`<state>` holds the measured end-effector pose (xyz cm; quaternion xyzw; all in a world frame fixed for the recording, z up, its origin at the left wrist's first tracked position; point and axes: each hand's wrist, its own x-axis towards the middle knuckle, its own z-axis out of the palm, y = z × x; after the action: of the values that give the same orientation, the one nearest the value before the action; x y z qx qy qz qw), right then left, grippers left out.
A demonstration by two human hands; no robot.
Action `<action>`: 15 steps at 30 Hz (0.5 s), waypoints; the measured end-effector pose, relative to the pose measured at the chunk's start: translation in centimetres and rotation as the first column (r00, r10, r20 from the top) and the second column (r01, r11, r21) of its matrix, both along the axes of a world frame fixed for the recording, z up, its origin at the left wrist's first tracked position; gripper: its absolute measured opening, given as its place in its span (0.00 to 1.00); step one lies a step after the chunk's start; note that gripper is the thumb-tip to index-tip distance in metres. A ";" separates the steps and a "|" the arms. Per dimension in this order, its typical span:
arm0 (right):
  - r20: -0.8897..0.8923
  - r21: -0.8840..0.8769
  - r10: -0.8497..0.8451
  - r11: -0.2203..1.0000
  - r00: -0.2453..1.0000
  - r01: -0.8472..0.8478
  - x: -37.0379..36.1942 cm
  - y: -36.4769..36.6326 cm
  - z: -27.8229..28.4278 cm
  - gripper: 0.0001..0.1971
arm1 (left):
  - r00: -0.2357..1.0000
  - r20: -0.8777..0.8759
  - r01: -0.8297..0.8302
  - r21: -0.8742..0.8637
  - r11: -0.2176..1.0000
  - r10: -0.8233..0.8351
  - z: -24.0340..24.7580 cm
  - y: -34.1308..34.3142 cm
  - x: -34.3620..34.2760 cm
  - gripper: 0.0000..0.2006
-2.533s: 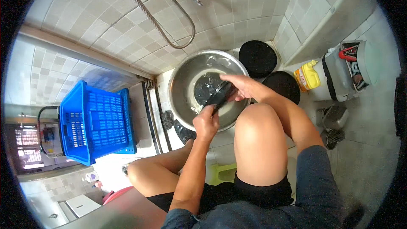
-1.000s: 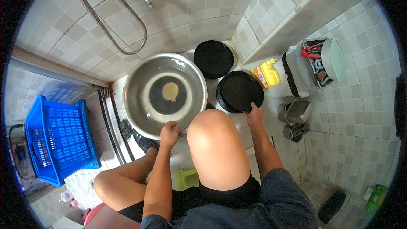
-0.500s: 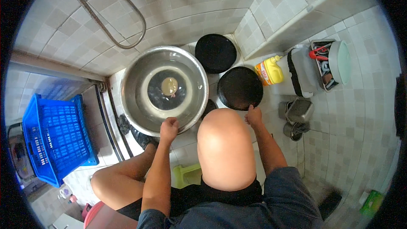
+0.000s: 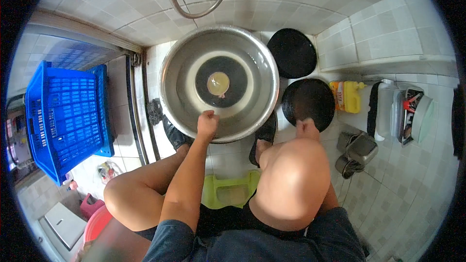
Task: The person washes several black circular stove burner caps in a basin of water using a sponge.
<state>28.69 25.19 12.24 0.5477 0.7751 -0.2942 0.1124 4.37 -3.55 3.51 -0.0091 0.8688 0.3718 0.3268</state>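
Note:
A large metal basin of water stands in front of me. In it is a small round yellowish bowl, over a dark disc at the bottom. My left hand is closed above the basin's near rim; whatever it may hold is hidden. To the right, my right hand pinches the near edge of a round black pan, its wrist partly hidden behind my right knee. A second round black pan lies beyond it, against the wall.
A yellow bottle and a white jug stand right of the pans, near metal containers. A blue crate is at left. A green stool sits beneath me. A shower hose hangs at the back.
The view has shifted, and my right knee has swung outward to the right. My right hand reaches slightly further over the black pan's edge. My left hand stays closed by the basin rim.

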 end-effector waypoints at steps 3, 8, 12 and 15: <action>-0.435 0.207 0.402 0.916 0.806 -0.345 -7.4 -2.5 2.0 0.08 | 0.913 0.301 -0.317 0.103 0.943 0.274 -1.1 2.4 -1.9 0.21; -0.487 0.375 0.834 0.468 0.260 -0.800 -18.6 -4.3 -2.8 0.12 | 0.725 0.495 -0.596 0.102 0.796 0.479 -2.7 2.4 -4.8 0.13; -0.173 0.435 0.978 0.179 0.113 -0.883 -23.8 -6.8 -9.1 0.19 | 0.695 0.523 -0.651 0.168 0.740 0.493 -4.3 2.2 -6.7 0.10; 0.028 0.283 0.993 0.105 0.118 -0.953 -26.0 -6.9 -11.4 0.21 | 0.749 0.408 -0.622 0.163 0.766 0.522 -5.8 2.7 -7.6 0.09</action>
<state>2.66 18.26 0.88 -0.1178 0.9769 -0.0995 0.1478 -3.24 -0.87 -2.27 -0.2939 0.6892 0.5698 0.3376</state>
